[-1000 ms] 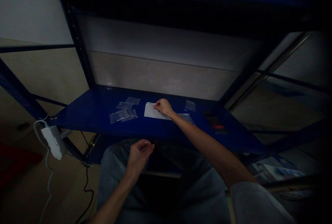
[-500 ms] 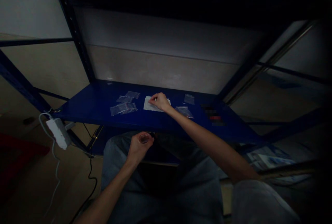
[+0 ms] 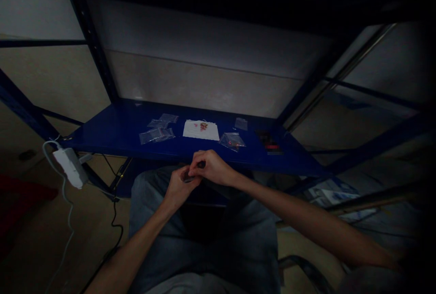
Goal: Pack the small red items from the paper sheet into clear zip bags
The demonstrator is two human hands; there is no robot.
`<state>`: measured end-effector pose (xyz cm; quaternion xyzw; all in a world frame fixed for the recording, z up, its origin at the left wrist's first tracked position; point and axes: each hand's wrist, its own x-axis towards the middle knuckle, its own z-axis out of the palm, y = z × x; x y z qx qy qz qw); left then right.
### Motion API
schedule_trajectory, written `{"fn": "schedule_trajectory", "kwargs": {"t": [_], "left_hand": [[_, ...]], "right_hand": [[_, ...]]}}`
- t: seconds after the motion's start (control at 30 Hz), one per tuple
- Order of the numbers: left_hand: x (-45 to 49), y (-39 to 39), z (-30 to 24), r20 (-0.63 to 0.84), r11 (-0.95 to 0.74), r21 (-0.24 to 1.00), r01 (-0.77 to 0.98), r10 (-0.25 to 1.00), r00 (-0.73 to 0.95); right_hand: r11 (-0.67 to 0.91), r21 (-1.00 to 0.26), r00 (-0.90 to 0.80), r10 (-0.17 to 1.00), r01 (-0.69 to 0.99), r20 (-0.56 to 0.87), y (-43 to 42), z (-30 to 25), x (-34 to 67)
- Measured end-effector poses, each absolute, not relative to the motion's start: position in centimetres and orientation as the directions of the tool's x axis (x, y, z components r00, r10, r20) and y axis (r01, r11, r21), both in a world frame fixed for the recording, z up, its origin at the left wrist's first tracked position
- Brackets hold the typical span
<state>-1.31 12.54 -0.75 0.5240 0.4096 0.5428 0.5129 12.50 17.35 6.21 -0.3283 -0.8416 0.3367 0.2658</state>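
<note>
At left on my blue steel shelf, at least three clear zip bags, contents too dim to tell. Next, a white sheet bearing red specks. Then two more bags: one holding reddish bits, one unreadable. Below the shelf edge, over my jeans, my left hand and right hand meet, fingers pinching a small dark item.

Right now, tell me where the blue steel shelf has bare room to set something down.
The blue steel shelf is bare left of the clear plastic zip bags and along the front edge below the white paper sheet. Crowded: the bags around that sheet.
</note>
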Motion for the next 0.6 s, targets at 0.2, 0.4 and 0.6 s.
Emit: {"fn": "schedule_trajectory", "kwargs": {"t": [0.2,0.4,0.6], "left_hand": [[-1.4,12.5,-0.2,0.048,-0.030,0.990,-0.136,0.991,0.127],[-0.9,12.3,0.3,-0.039,0.079,0.978,-0.195,0.979,0.201],[-0.4,11.8,0.4,-0.036,0.099,0.975,-0.198,0.954,0.298]], "right_hand": [[0.551,-0.540,-0.399,0.834,0.636,0.381,28.4,4.4,14.1],[0.434,-0.401,-0.320,0.892,0.807,0.321,38.0,1.9,14.9],[0.329,-0.355,-0.220,0.924,0.875,0.314,40.4,0.7,13.7]]}}
